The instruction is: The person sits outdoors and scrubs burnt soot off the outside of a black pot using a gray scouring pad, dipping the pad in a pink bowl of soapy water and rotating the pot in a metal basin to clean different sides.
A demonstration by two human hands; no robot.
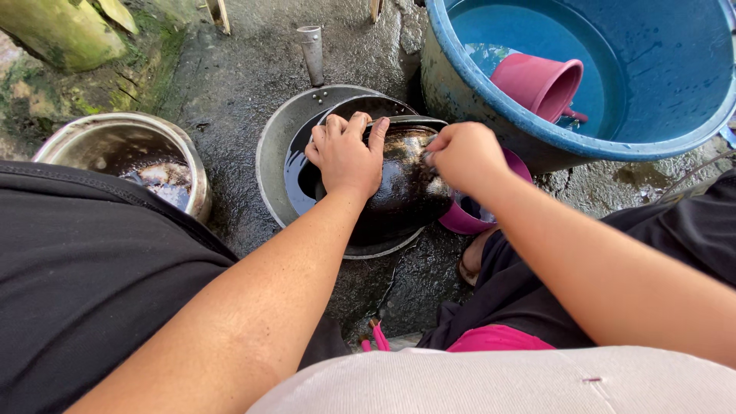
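Note:
A blackened, soot-dark pot (410, 188) lies tilted on its side inside a wide grey metal basin (270, 161) on wet ground. My left hand (346, 153) presses on the pot's upper side, fingers curled over its rim. My right hand (464, 153) is closed against the pot's right side, pinching something small that I cannot make out. Dark water (299, 172) pools in the basin to the left of the pot.
A big blue tub (460, 92) of water with a pink dipper (540, 80) floating in it stands at the upper right. A small pink bowl (464, 218) sits by the pot. A steel pot (119, 149) with dirty water is at left. A metal pipe stub (312, 54) rises behind the basin.

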